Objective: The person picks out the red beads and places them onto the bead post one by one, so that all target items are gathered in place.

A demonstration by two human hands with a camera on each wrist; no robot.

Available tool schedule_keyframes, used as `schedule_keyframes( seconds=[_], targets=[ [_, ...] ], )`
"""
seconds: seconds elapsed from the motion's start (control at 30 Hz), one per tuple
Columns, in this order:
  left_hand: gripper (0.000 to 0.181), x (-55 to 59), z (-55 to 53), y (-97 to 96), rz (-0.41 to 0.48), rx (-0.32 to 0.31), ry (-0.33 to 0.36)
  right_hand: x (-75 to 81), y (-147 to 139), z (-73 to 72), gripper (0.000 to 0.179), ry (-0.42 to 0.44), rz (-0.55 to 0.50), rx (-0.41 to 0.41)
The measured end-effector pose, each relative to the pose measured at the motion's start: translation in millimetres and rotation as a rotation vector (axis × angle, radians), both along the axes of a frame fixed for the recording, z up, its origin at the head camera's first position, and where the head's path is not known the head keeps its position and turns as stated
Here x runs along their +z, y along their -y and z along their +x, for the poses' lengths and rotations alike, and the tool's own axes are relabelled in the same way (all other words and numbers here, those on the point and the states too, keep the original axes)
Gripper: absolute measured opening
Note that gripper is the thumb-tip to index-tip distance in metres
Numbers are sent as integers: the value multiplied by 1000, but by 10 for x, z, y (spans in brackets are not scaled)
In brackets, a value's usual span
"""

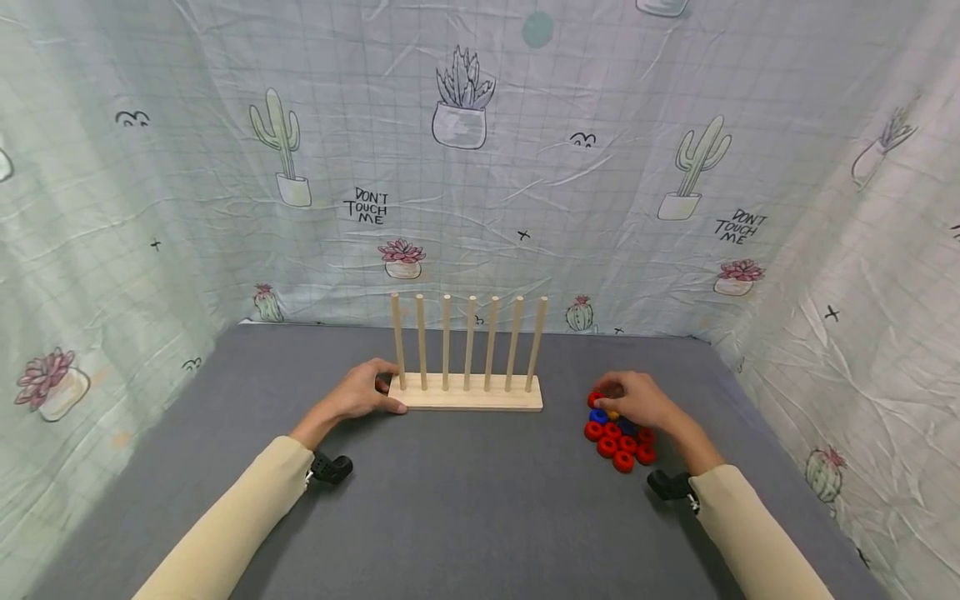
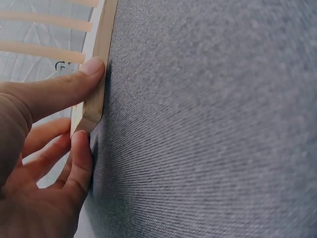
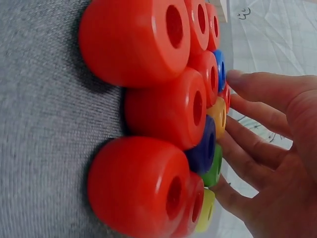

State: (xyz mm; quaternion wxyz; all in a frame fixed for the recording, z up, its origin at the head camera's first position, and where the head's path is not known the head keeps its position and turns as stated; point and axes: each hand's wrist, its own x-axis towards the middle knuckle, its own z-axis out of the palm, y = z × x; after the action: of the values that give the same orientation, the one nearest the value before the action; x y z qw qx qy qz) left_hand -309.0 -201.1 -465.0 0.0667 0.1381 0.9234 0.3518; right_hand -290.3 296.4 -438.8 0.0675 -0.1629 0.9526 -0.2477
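Observation:
A wooden peg rack (image 1: 465, 402) with a row of several upright pegs stands on the table. My left hand (image 1: 365, 390) grips its left end. In the left wrist view the thumb (image 2: 93, 67) presses the long front edge, while other fingers curl about the end of the base. At right, my right hand (image 1: 637, 398) reaches over a group of ring-shaped beads (image 1: 607, 447). Its thumb and index finger pinch a red bead (image 1: 595, 399) at the far side of the group. A blue bead (image 3: 220, 69) lies beside it, near the thumb.
Red beads (image 3: 163, 106) make up the near part of the group, with yellow (image 3: 205, 210), green (image 3: 214, 167), orange (image 3: 217, 117) and dark blue (image 3: 202, 146) ones beyond. Grey cloth (image 1: 465, 508) covers the table. A printed curtain (image 1: 525, 192) encloses the back and sides.

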Motion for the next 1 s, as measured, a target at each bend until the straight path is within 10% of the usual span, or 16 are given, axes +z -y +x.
schedule_keyframes(
  seconds=[1.0],
  targets=[
    [77, -21, 25, 32, 33, 34, -2, -75, -36, -87, 24, 36, -41, -11]
  ],
)
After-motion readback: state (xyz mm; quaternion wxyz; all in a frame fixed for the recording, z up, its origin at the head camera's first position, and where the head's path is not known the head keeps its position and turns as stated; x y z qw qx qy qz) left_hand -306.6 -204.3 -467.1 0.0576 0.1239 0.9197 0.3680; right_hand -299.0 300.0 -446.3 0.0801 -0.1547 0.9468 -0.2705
